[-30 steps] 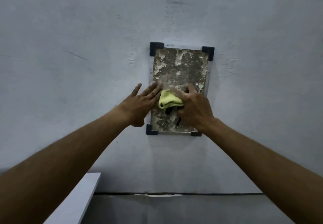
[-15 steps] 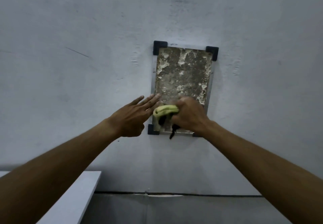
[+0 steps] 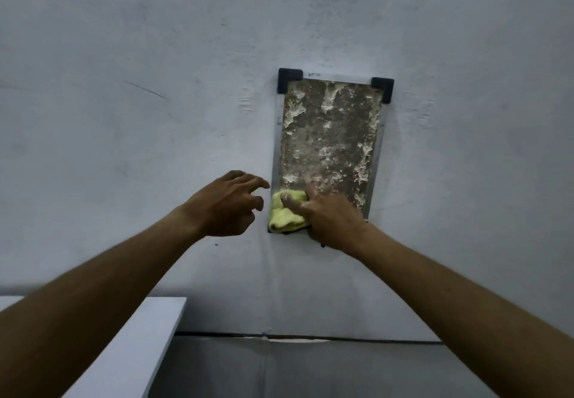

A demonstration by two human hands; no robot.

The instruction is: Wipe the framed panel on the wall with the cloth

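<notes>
Now that the cloth [image 3: 285, 216] has slid to the lower left corner of the panel [image 3: 329, 136], the right hand [image 3: 334, 222] grips it, the left hand [image 3: 228, 206] relaxed and empty.

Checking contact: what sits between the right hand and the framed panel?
The yellow cloth, under the right hand, low left on the framed panel; head view.

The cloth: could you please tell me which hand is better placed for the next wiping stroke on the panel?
Probably the right hand: it holds the cloth against the lower left corner of the framed panel. The left hand is beside it, fingers loosely curled, holding nothing.
</notes>
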